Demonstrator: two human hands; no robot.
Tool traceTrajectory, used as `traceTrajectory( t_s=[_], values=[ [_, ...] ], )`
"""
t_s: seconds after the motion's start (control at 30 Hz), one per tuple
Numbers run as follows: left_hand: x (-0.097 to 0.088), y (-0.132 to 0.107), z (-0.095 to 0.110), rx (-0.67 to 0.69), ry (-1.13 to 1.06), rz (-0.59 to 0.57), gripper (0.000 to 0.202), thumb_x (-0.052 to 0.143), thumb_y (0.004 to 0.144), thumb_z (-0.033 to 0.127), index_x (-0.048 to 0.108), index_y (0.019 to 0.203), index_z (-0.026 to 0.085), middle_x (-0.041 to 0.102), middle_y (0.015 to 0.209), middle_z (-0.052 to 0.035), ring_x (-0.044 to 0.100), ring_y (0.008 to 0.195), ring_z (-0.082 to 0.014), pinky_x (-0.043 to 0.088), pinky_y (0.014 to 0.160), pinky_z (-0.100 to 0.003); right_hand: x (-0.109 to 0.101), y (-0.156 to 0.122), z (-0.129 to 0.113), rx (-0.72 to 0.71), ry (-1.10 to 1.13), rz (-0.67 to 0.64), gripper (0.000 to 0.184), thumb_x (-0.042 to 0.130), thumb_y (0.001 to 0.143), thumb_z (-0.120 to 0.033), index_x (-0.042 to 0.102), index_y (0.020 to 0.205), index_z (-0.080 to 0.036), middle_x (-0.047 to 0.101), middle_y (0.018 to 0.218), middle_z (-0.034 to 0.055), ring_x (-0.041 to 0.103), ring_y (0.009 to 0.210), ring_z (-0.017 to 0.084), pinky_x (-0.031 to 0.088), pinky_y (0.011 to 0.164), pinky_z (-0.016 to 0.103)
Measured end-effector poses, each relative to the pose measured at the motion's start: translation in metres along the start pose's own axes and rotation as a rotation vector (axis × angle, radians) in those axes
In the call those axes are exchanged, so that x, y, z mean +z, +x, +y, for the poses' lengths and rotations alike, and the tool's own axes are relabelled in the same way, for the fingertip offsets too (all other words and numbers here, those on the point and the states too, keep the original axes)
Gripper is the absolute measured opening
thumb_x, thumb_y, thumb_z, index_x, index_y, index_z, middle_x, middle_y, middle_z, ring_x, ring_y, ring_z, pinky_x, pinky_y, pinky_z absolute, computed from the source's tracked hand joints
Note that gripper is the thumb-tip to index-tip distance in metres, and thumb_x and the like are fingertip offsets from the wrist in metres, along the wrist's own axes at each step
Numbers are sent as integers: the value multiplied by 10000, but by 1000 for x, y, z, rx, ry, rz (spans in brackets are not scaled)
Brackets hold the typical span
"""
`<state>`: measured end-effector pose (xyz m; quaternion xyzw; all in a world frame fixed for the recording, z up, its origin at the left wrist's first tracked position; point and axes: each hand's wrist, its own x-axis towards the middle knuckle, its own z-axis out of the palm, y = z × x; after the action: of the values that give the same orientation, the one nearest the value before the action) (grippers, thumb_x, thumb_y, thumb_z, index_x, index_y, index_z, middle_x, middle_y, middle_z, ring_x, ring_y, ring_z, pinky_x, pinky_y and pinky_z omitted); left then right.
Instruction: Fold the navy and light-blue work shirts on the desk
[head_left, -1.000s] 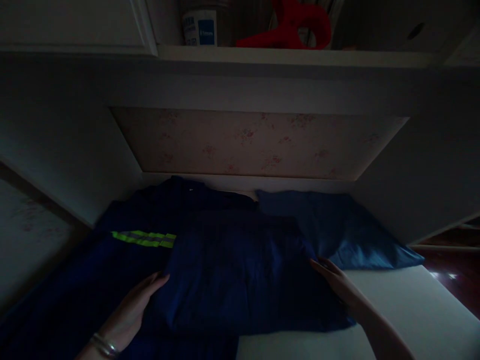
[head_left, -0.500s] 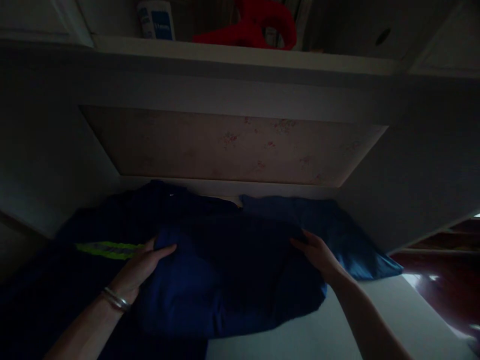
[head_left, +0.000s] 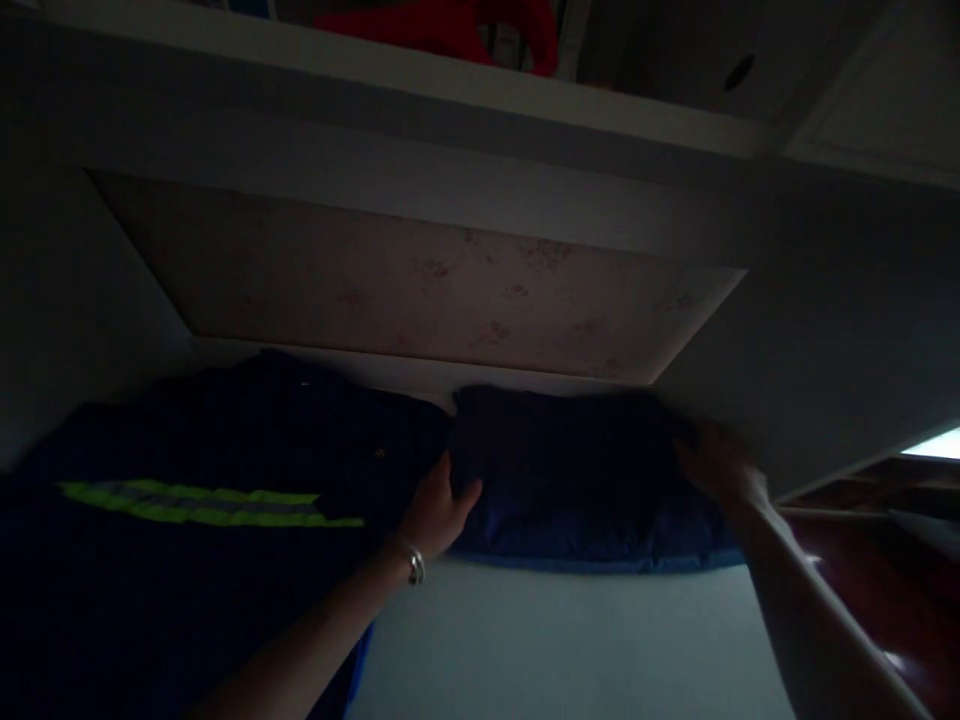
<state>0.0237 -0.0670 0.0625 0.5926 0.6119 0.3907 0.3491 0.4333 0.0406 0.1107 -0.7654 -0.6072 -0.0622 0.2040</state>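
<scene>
Tabletop [head_left: 570, 640] of pale colour fills the lower middle of the frame. On it, at the lower left, a dark blue garment [head_left: 187, 560] is spread, with a yellow-green band [head_left: 195, 503] across it; the left forearm passes in front of this garment. At the right, a side panel [head_left: 810, 370] stands just beside the right hand [head_left: 716, 465] and closes that side. Farther, a flowered panel [head_left: 450, 280] makes the back, and above it a shelf [head_left: 480, 90] crosses the top, carrying a red object [head_left: 435, 30] which the frame cuts.

Half a second ago, the folded cloth [head_left: 570, 470] was in the middle of the frame, partly over the garment, and a lighter blue cushion-like thing showed at its right. Now the cloth lies in that place, right of centre, and more of the band is visible.

The cloth is dark blue, flat and roughly rectangular, a little wrinkled at the front, where a lighter blue edge shows below. The left hand [head_left: 435, 510], with a bracelet [head_left: 414, 562], is at its left edge, thumb and forefinger apart; whether it pinches the cloth, I cannot tell. The right hand, blurred, touches the right end; its grip also I cannot tell.
</scene>
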Motion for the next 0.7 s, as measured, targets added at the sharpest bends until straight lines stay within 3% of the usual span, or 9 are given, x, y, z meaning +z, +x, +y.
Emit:
traceTrajectory(
  t_s=[0.1, 0.23, 0.37, 0.47, 0.53, 0.63, 0.7],
  values=[
    [1, -67, -36, 161, 453, 6, 550, 552, 870, 392, 512, 1359, 143, 558, 1373, -167, 492, 1283, -320, 398, 1065, -516, 44, -55, -23, -185, -19, -128, 571, 357, 934, -479, 474, 1398, -169, 481, 1433, 155, 459, 1298, 317, 386, 1040, 486],
    [-32, -163, -69, 194, 848, 104, 505, 566, 869, 344, 523, 1366, 268, 613, 1319, -95, 595, 1145, -289, 510, 926, -463, 101, -119, -44, -196, -123, -377, 596, 201, 957, -496, 373, 1467, -241, 345, 1545, 68, 309, 1407, 292, 238, 1101, 624],
    [-65, -224, -99, 80, 1018, 139, 475, 567, 859, 437, 616, 1271, 204, 671, 1234, -131, 649, 1056, -317, 556, 821, -442, 111, -130, -58, -195, -147, -368, 618, 185, 943, -483, 401, 1448, -201, 387, 1517, 102, 328, 1388, 326, 189, 1078, 690],
    [-80, -244, -105, -81, 943, 52, 372, 454, 928, 379, 662, 1165, 183, 716, 1135, -130, 684, 1001, -283, 560, 814, -397, 94, -139, -95, -247, 46, -256, 600, 257, 915, -484, 540, 1323, -148, 531, 1381, 158, 448, 1291, 350, 263, 1080, 625],
    [-90, -247, -96, -168, 813, -41, 351, 347, 971, 288, 657, 1120, 214, 739, 1077, -94, 703, 958, -226, 550, 808, -332, 78, -162, -135, -245, 375, -310, 561, 354, 884, -542, 617, 1200, -160, 628, 1242, 155, 557, 1176, 317, 406, 1021, 495],
    [-108, -242, -74, -246, 682, -97, 381, 259, 992, 253, 634, 1062, 242, 745, 1035, -71, 710, 920, -192, 523, 788, -292, 62, -212, -203, -150, 882, -661, 503, 489, 828, -611, 659, 1051, -193, 709, 1014, 107, 674, 875, 244, 533, 797, 374],
    [-119, -237, -60, -280, 656, -121, 382, 260, 996, 324, 629, 1015, 225, 744, 971, -87, 714, 873, -217, 518, 759, -316, 60, -245, -243, -103, 1027, -922, 489, 536, 799, -622, 664, 999, -195, 713, 947, 85, 666, 717, 202, 532, 656, 333]
  ],
)
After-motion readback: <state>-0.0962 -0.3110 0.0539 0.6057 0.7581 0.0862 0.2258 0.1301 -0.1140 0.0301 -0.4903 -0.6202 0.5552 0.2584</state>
